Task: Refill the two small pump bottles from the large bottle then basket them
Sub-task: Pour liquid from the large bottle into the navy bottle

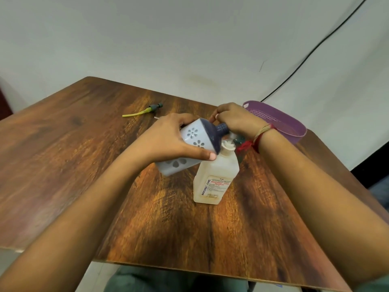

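Head view: left hand [168, 140] is gripping the white flower-patterned plastic bottle with a dark-blue neck [192, 133], tilting its mouth toward the right hand [235, 121]. That hand's fingers are curling at the neck, probably steadying it; can't tell what they're holding. Translucent labelled large bottle [216, 178] is standing just below both hands, purple plastic basket [280, 121] just beyond the right.

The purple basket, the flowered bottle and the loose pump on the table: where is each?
purple basket [296, 134]: head view, on its near side wall.
flowered bottle [195, 138]: head view, on its white body, between flower prints.
loose pump [155, 107]: head view, on its grey head.
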`<state>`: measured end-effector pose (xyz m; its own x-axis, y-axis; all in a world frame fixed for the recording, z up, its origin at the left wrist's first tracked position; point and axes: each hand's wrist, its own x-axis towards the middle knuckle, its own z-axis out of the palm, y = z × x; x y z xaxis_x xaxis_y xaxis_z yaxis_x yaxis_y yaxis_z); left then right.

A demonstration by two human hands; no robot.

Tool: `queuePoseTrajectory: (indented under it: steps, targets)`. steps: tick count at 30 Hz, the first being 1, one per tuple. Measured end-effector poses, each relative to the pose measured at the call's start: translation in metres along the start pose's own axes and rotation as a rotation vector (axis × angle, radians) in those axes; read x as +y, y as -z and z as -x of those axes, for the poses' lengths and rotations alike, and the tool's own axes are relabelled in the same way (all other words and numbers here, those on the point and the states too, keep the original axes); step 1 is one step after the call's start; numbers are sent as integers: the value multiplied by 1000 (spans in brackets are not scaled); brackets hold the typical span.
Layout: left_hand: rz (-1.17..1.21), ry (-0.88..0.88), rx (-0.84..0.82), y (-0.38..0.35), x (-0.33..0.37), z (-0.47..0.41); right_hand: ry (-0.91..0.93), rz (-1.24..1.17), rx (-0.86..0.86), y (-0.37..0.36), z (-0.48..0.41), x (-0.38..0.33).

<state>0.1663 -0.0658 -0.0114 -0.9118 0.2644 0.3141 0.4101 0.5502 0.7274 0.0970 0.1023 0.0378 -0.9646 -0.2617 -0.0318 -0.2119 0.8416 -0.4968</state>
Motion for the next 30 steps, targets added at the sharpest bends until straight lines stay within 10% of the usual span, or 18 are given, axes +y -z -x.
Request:
queuePoseTrajectory:
  steps: [30]
  targets:
    - [69, -5, -54, -3, -9, 4, -55, -78, -71, -9, 0, 7]
